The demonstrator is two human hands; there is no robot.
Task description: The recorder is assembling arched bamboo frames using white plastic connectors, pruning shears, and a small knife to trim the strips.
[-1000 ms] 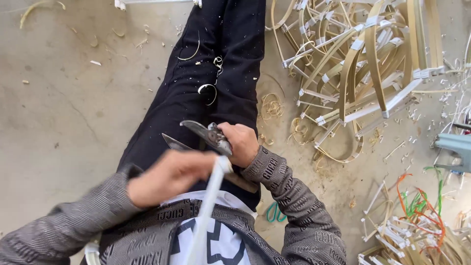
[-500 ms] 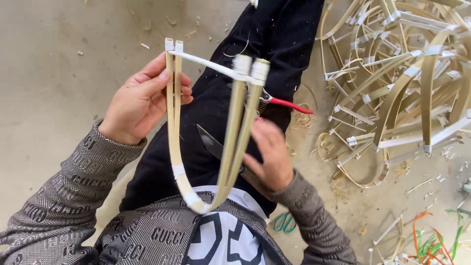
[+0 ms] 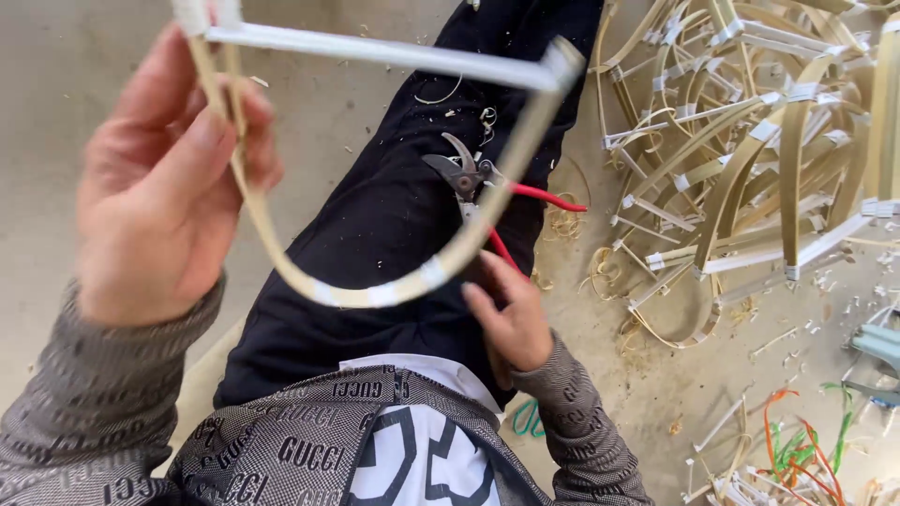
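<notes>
Bare concrete floor (image 3: 84, 112) on the left is open; right side blocked by heap of bent bamboo frames (image 3: 750, 159). Pruning shears (image 3: 469, 173) sit on the black trouser leg (image 3: 375, 234).

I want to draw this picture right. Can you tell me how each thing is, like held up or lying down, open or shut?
Left hand: raised, gripping the bent frame.
Bent frame: held up, curved into a U with a white bar across the top.
Right hand: low on the lap, touching the pruning shears' red handle.
Pruning shears: lying on the dark trousers, blades open.
Pile of frames: heaped on the floor.
</notes>
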